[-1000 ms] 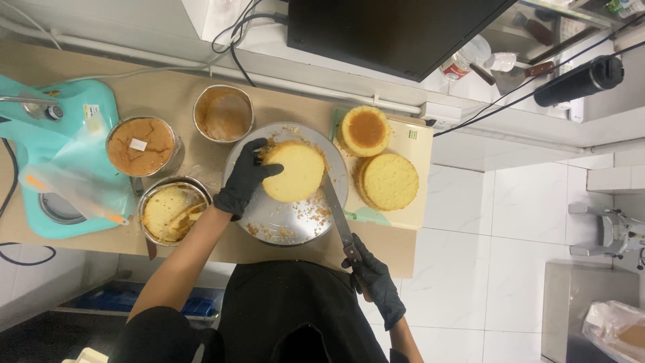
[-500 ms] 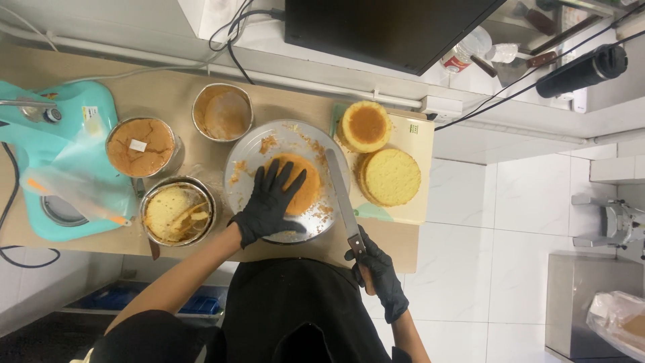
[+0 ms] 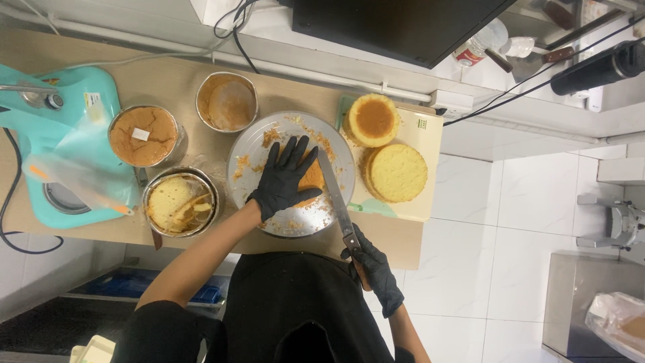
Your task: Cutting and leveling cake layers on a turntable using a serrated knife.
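Knife (image 3: 334, 195) in right hand (image 3: 376, 272); blade points away, slightly left.

I saw matt black rubbery gloves on the left hand (image 3: 285, 176) and right hand (image 3: 376, 272). The knife (image 3: 334, 195) blade was smooth metal, the round turntable (image 3: 255, 144) brushed metal, the sponge cake (image 3: 398, 173) porous, the desk (image 3: 168, 84) matt wood.

cake (image 3: 312, 180): orange-brown round sponge layer, flat at turntable centre, mostly hidden | turntable (image 3: 252, 151): round silver disc, strewn with crumbs, on table | knife (image 3: 334, 195): long blade lying flat, touching cake at 3 o'clock, tip to 12, black handle to 6
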